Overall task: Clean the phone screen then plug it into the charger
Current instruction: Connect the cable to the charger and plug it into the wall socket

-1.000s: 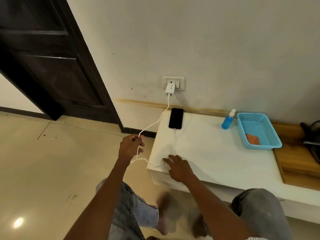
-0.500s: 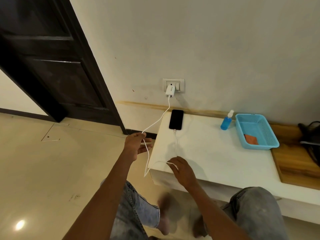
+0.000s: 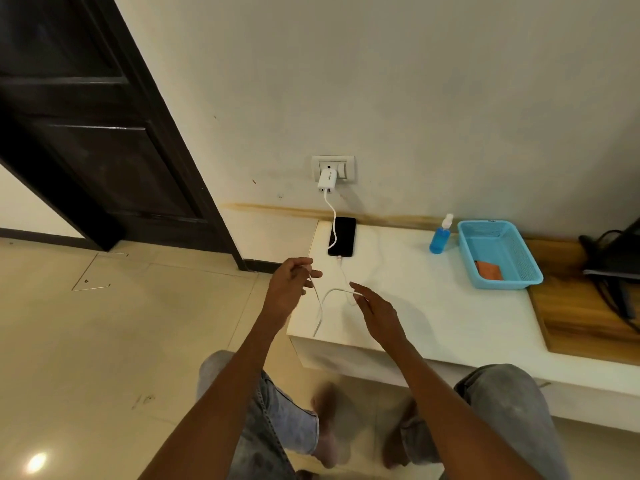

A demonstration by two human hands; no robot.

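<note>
Phone (image 3: 342, 236) plugged in, lengthwise just beyond both hands; left hand (image 3: 289, 286) pinching cable (image 3: 320, 311), right hand (image 3: 375, 311) spread open, nearer.

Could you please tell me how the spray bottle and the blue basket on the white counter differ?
The spray bottle stands upright, tall and narrow; the blue basket is low, wide and rectangular. The bottle is clear with blue liquid and a white nozzle; the basket is perforated and holds an orange cloth. Both are blue and sit near the wall.

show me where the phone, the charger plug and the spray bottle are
phone (image 3: 342, 236): head view, middle of the dark screen
charger plug (image 3: 327, 182): head view, white body
spray bottle (image 3: 438, 239): head view, blue lower body
</note>
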